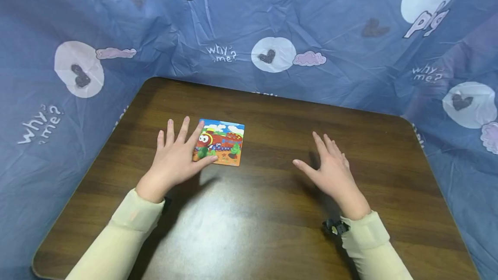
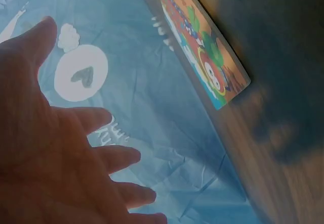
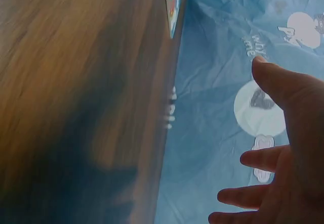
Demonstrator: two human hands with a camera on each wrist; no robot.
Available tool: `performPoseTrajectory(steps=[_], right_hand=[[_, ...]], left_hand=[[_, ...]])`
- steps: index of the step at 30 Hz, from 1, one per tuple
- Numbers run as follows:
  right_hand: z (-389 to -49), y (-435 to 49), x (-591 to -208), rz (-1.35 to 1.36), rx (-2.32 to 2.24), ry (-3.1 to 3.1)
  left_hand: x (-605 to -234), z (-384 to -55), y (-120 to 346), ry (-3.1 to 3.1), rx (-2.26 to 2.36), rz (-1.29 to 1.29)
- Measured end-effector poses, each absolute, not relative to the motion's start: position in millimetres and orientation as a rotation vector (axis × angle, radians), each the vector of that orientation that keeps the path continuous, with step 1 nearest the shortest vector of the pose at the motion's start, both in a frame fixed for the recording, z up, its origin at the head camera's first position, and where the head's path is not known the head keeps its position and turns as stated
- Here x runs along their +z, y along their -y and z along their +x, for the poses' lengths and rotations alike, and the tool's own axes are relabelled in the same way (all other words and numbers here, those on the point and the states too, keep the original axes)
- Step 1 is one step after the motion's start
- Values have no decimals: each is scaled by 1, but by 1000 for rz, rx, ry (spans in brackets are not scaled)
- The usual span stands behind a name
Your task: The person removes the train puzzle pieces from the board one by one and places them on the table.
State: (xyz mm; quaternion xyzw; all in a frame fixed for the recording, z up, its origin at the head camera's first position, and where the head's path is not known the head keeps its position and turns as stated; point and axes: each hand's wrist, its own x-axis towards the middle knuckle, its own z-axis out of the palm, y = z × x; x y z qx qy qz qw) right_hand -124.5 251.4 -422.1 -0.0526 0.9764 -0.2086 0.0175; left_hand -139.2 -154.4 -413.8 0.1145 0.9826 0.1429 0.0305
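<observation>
A square picture board with a cartoon red train [image 1: 223,144] lies flat on the brown wooden table [image 1: 272,202], left of the middle. Above the table, my left hand [image 1: 175,157] has its fingers spread, and its thumb and index finger overlap the board's left part in the head view. The left wrist view shows the board [image 2: 202,47] apart from that hand [image 2: 66,148]. Over to the right, my right hand [image 1: 330,167] hovers with straight fingers and holds nothing. In the right wrist view only a corner of the board [image 3: 173,6] shows, well away from the hand [image 3: 298,148].
A blue printed cloth [image 1: 233,25] with hearts, clouds and lettering hangs behind and beside the table. The table's far edge [image 1: 280,98] runs along it. A black strap with a small device [image 1: 335,227] sits at the right wrist.
</observation>
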Motion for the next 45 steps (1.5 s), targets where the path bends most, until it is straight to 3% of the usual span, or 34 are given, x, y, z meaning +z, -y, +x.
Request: performPoseTrajectory(steps=[16, 45], right_hand=[[-153, -193, -426, -369, -706, -2952], [-219, -104, -450, -445, -698, -2839]], left_hand=[[-420, -157, 139, -2870, 446, 402], [-437, -196, 119, -2611, 399, 373]])
